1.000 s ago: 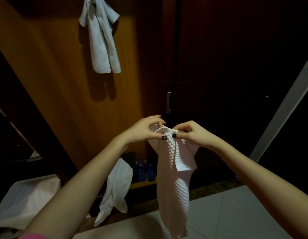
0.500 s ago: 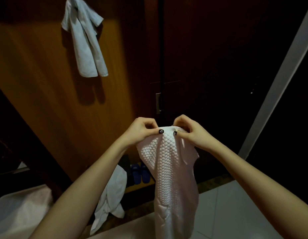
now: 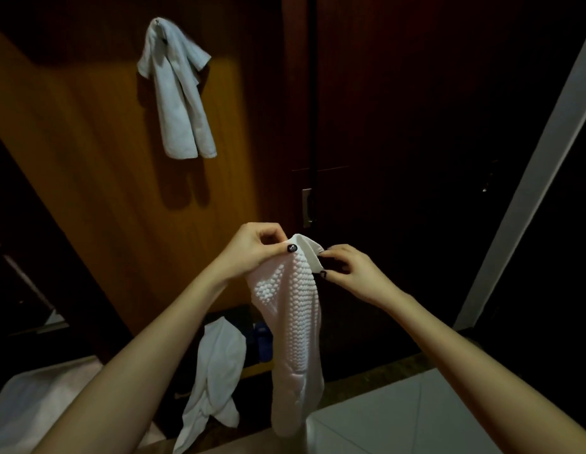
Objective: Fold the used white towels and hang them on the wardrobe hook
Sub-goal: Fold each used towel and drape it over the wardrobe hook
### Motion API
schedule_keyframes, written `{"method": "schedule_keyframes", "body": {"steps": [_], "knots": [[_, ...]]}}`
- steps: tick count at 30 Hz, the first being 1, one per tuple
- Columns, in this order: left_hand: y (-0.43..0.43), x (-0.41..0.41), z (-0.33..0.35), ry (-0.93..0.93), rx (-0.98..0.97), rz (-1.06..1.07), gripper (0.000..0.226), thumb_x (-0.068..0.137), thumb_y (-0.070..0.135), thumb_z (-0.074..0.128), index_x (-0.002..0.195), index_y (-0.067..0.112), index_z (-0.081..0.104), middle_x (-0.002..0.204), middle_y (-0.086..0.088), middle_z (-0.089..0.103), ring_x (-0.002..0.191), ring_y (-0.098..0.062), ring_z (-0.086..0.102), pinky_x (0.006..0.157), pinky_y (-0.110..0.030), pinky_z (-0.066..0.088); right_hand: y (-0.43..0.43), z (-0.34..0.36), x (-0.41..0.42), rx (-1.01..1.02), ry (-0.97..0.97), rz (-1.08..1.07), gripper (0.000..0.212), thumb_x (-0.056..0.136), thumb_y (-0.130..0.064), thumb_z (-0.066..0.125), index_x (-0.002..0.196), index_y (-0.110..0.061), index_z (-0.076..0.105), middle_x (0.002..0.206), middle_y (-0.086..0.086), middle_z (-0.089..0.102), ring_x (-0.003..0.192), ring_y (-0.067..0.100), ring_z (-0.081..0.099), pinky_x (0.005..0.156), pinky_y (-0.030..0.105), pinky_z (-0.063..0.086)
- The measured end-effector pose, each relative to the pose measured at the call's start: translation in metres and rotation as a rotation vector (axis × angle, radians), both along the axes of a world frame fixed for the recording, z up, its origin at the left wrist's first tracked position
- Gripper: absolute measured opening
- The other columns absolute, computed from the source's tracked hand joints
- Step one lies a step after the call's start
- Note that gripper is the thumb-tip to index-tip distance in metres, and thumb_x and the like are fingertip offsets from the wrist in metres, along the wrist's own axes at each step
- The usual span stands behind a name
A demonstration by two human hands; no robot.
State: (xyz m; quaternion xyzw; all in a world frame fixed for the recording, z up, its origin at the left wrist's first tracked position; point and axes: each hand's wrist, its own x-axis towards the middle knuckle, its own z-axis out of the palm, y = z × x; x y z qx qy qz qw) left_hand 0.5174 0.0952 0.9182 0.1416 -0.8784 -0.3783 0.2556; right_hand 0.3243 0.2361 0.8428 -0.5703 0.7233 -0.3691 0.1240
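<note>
A white textured towel (image 3: 293, 322) hangs in a long narrow fold in front of me. My left hand (image 3: 252, 250) grips its top edge, thumb pressed on the cloth. My right hand (image 3: 354, 273) sits just to the right, its fingertips pinching the smooth folded corner at the top. Another white towel (image 3: 180, 93) hangs from a hook (image 3: 159, 22) high on the orange wooden wardrobe panel (image 3: 98, 191). A third white towel (image 3: 216, 375) droops low by the wardrobe base.
Dark wardrobe doors (image 3: 399, 142) with a metal handle (image 3: 306, 208) stand straight ahead. Blue slippers (image 3: 264, 342) sit in the bottom recess. A white cloth heap (image 3: 32, 407) lies at the lower left, pale floor tiles (image 3: 399, 417) at the lower right, a pale frame (image 3: 531, 178) on the right.
My hands have drawn slightly apart at the towel's top, and a smooth corner now sticks up between them. The view has swung so the hung towel sits nearer the centre.
</note>
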Motion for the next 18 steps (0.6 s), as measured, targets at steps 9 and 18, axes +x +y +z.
{"method": "schedule_keyframes", "body": {"steps": [9, 18], "knots": [[-0.01, 0.041, 0.023, -0.034, 0.018, 0.002, 0.007, 0.084, 0.015, 0.07, 0.078, 0.013, 0.069, 0.075, 0.012, 0.069, 0.071, 0.002, 0.063, 0.065, -0.012, 0.048, -0.043, 0.027, 0.033, 0.021, -0.086, 0.282, 0.029, 0.096, -0.016, 0.054, 0.122, -0.018, 0.066, 0.144, -0.009, 0.043, 0.127, 0.0, 0.041, 0.103, 0.013, 0.033], [-0.027, 0.083, 0.016, 0.003, 0.065, 0.144, 0.018, 0.083, 0.015, 0.072, 0.07, 0.027, 0.071, 0.075, 0.008, 0.071, 0.071, 0.0, 0.063, 0.066, -0.012, 0.049, -0.065, 0.02, 0.063, -0.103, -0.152, 0.203, 0.02, 0.089, -0.002, 0.061, 0.106, 0.0, 0.073, 0.113, 0.006, 0.066, 0.106, 0.016, 0.062, 0.097, 0.032, 0.048]]}}
